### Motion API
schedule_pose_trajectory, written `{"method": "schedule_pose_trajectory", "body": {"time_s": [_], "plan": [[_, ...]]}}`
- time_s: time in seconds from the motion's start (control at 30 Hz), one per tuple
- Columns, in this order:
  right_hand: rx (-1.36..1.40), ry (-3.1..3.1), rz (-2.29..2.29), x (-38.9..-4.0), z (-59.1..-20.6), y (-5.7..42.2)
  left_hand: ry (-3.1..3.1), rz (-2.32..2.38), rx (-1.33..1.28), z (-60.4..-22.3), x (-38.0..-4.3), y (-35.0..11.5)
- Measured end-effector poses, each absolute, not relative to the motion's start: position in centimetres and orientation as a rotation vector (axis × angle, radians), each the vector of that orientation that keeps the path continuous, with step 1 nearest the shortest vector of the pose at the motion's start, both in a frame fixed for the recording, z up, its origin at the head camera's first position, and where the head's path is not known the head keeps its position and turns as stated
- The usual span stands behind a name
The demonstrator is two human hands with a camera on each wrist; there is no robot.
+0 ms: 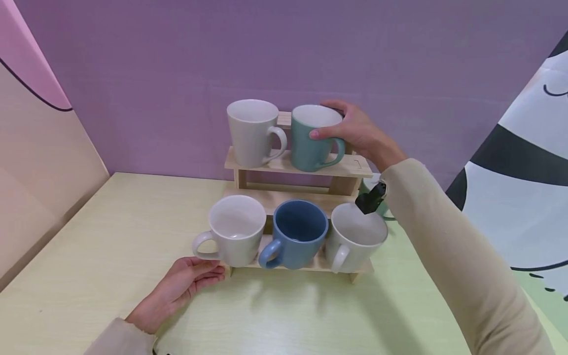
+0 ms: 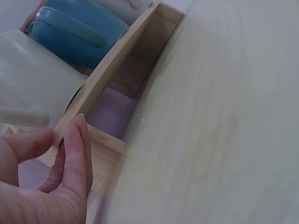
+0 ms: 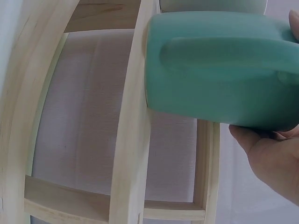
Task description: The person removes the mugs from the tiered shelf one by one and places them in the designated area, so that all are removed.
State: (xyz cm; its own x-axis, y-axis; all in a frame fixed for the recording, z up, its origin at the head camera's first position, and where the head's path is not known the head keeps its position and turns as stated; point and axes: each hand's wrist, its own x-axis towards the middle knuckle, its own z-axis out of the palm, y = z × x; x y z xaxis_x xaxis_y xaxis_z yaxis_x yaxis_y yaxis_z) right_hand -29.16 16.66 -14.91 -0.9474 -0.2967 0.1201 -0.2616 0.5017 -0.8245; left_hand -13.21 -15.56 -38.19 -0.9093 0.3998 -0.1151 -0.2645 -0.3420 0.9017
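My right hand (image 1: 360,132) grips a teal mug (image 1: 305,148) by its upper sides, thumb in front and fingers behind. In the right wrist view the teal mug's base is right at the shelf board (image 3: 128,154). Down at the front left, my left hand (image 1: 177,286) pinches the end of the lowest board of the wooden tiered rack (image 2: 112,56) between thumb and fingers. Just above that hand is a white mug (image 1: 239,246), handle to the left. A blue mug (image 1: 297,254) stands beside it, then another white mug (image 1: 361,254).
Left of the teal mug, a white mug (image 1: 250,140) stands on the same upper board, handle to the right. A green mug (image 1: 366,184), partly hidden by my right sleeve, sits behind the rack's right side. Pale tabletop (image 1: 111,236) surrounds the rack; a purple wall (image 1: 177,74) rises behind.
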Motion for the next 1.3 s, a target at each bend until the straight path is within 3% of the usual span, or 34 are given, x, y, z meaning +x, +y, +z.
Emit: {"method": "schedule_pose_trajectory", "body": {"time_s": [1.3], "plan": [[-0.47, 2.788, -1.387, -27.6, -14.1, 19.8, 1.516, 2.264, 0.159, -38.1, -13.1, -15.9]]}}
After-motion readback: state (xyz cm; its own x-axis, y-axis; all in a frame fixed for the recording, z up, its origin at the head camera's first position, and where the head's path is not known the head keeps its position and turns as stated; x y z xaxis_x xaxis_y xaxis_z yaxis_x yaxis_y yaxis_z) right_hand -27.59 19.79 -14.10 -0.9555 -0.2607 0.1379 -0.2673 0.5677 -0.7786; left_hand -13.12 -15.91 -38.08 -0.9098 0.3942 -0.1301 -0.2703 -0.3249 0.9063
